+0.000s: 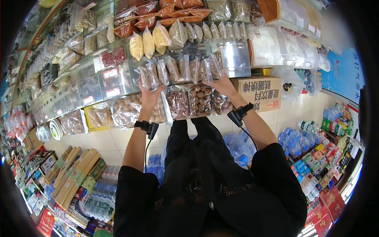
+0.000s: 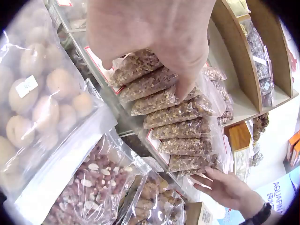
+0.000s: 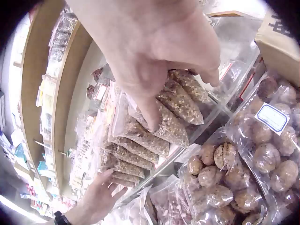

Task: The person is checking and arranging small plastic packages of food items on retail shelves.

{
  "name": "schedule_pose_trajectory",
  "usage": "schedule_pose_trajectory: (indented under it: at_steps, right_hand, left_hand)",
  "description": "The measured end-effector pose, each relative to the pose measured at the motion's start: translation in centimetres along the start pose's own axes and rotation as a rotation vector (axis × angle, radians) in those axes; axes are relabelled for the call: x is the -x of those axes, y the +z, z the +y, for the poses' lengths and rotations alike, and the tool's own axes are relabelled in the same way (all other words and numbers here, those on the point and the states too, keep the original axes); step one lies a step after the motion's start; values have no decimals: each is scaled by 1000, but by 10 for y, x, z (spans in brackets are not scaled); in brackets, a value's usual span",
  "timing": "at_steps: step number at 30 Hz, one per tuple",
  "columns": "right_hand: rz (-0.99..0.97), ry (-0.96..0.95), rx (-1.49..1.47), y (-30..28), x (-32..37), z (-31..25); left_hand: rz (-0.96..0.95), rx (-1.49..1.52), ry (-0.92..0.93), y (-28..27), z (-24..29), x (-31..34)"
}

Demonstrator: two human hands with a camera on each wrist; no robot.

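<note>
Several small clear bags of brown, yellow-flecked dried spice [image 1: 172, 68] stand side by side in a row on the shelf edge. My left hand [image 1: 150, 96] grips the left end of this row. Its thumb lies over the bags of spice [image 2: 183, 112] in the left wrist view, with the fingers bent round the far side. At the right end my right hand [image 1: 223, 85] holds the bags, thumb [image 3: 149, 112] across one and fingertips partly hidden behind. Below the row hang larger bags of walnuts [image 3: 220, 173] and of reddish peanuts [image 2: 89, 183].
A bag of large round tan nuts or dried fruit [image 2: 47, 103] is at the left. To the right stands a cardboard box [image 1: 258, 93]. Yellow-grain bags [image 1: 148, 42] and red powder bags [image 1: 169, 17] fill upper shelves. Bottled-water packs [image 1: 239, 146] are on the floor near the legs.
</note>
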State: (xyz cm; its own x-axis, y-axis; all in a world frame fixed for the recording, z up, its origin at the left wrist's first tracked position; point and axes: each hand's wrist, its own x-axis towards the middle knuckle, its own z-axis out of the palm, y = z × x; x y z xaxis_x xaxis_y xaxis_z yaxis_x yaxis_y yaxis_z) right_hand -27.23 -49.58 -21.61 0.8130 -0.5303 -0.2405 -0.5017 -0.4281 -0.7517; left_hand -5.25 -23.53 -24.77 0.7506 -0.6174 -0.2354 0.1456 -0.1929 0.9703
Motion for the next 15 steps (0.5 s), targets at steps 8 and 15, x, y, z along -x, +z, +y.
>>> schedule_pose_trajectory:
  at_steps: [8, 15]
  right_hand:
    - [17, 36, -276, 4, 19, 5]
    - [127, 177, -231, 38, -1, -2]
  left_hand:
    - [-36, -98, 5, -1, 7, 4]
    - [58, -234, 4, 13, 41, 0]
